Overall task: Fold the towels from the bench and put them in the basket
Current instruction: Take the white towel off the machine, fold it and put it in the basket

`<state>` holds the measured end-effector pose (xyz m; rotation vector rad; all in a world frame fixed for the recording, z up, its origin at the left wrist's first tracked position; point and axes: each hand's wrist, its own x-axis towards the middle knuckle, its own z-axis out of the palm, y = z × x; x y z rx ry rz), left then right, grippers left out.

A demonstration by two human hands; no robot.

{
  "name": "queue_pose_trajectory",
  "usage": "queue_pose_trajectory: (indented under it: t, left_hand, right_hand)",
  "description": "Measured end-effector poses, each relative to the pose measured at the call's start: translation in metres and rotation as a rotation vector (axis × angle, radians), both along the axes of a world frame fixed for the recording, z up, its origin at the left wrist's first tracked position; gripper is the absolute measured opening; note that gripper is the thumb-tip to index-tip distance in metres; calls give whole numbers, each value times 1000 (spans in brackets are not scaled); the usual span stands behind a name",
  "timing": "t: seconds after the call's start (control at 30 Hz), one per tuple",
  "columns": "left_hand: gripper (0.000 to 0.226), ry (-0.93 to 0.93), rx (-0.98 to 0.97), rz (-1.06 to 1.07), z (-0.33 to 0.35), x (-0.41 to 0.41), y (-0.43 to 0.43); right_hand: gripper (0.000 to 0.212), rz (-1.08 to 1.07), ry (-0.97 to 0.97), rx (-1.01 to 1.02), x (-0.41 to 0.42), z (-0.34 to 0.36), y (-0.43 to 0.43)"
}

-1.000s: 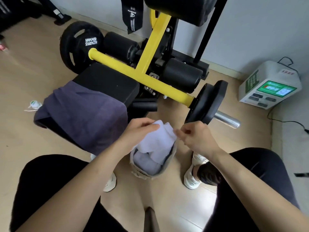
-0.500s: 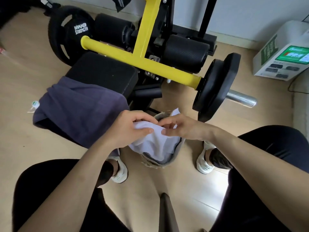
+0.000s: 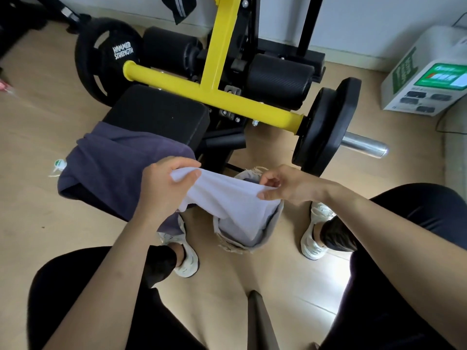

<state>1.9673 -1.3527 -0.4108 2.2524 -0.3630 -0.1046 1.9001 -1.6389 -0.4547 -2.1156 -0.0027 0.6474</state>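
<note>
Item: white towel (image 3: 227, 202), one piece, held taut in the air between two hands just above the basket (image 3: 276, 221), its lower part hanging down into the basket mouth. Left hand (image 3: 168, 184): at nine o'clock of the towel, fingers and thumb curled round the bunched end. Right hand (image 3: 285, 184): at three o'clock of the towel, the opposite edge pinched between thumb and fingertips. Basket: soft-sided and pale, stood on the floor (image 3: 278, 286) between the person's shoes, at about six o'clock of the bench (image 3: 156, 114); white cloth is seen inside it, though whether that is this towel alone cannot be told. Second item: purple towel (image 3: 113, 162), unfolded, draped over the near end of the bench at ten o'clock of the basket, touched by neither hand. Fixtures noted: yellow bar (image 3: 227, 97) at twelve o'clock and weight plate (image 3: 326, 127) at one o'clock of the basket, both apart from the work. Step in hand, as judged: the white towel is being settled into the basket, with its fold not yet neatly closed. Next move, as judged: the two held ends are to be brought together, lowered inside the rim and let go, so that nothing is left over the edge; the purple towel is then to be taken up and folded.
</note>
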Motion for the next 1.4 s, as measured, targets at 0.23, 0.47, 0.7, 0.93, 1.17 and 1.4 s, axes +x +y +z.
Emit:
queue_pose_trajectory:
  t: [0.23,0.47,0.7,0.93,1.17,1.4]
  left_hand:
    - [10,3,-217,409,0,11,13]
    - [20,234,-201,195,-1,-1,-9]
    - [33,269,-177,-221,-12,-20,-36]
    - [26,216,-63,-248,-17,-18,-44]
    - [6,222,-80,19,-16,4,-16]
    - [4,316,-123,-6,-22,8,-14]
  right_hand:
    - [6,-20,-54,-114,-8,-6,-32]
    - [8,-176,-245,120,-10,12,-12]
    - [12,-144,-256,274,-10,35,17]
    - [6,-93,-199,278,-8,33,17]
    - [5,-191,-85,125,-5,13,-18]
    - [10,-475,-278,301,-5,24,-14]
